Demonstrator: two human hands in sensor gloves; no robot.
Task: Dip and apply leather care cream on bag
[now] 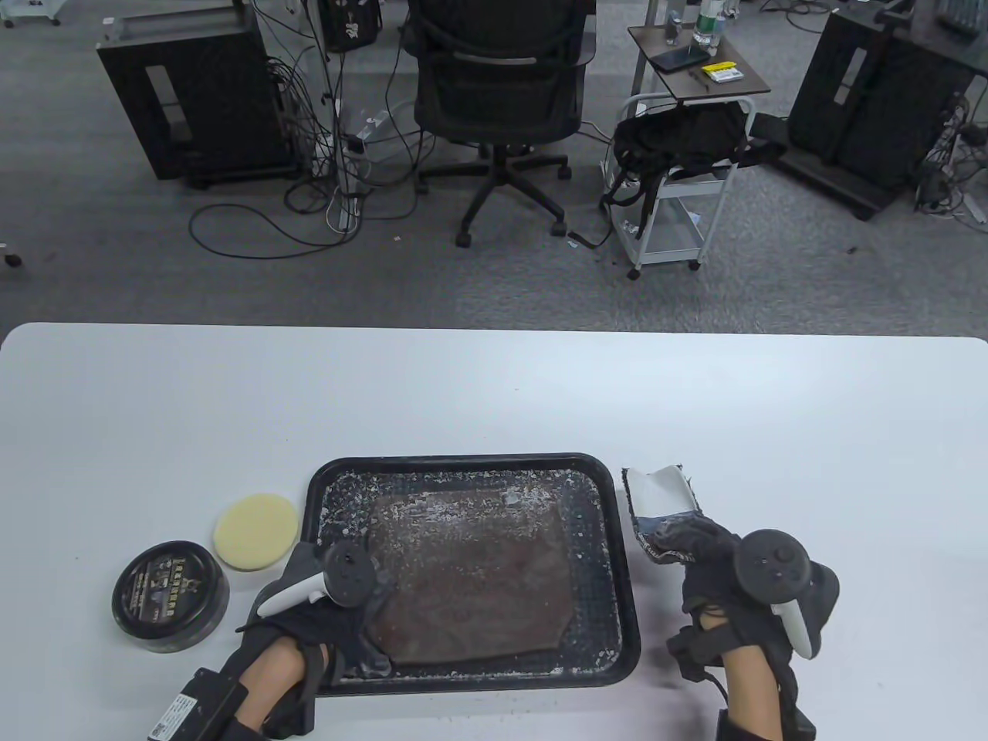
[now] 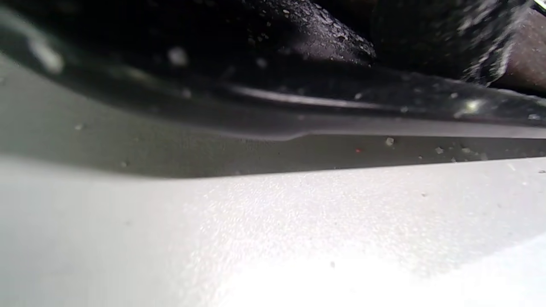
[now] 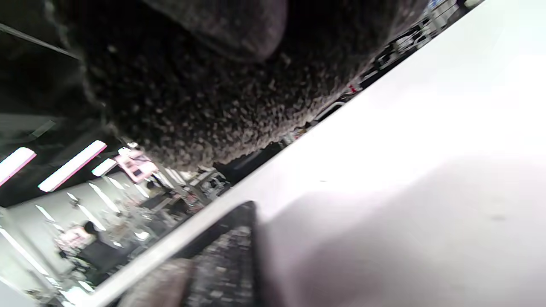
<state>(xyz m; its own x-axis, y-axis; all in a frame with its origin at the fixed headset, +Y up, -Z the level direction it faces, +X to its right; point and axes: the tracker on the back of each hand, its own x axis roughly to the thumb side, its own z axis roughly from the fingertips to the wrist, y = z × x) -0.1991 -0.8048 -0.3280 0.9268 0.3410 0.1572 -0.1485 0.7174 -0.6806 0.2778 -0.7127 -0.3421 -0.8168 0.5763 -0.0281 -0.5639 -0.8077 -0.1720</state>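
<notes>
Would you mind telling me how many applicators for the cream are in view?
2: a round yellow sponge pad on the table left of the black tray, and a cream-smeared cloth held by the right hand beside the tray's right edge.

The left hand (image 1: 324, 610) lay low at the tray's (image 1: 629, 587) near-left corner, its gloved fingers (image 1: 370, 617) spread flat over the rim and onto the bag (image 1: 471, 571) inside, forearm slanting in from the lower left. The right hand (image 1: 714, 571) was raised beside the tray's right edge, fingers curled round a cream-smeared cloth (image 1: 656, 502), wrist upright, tracker facing up.
</notes>
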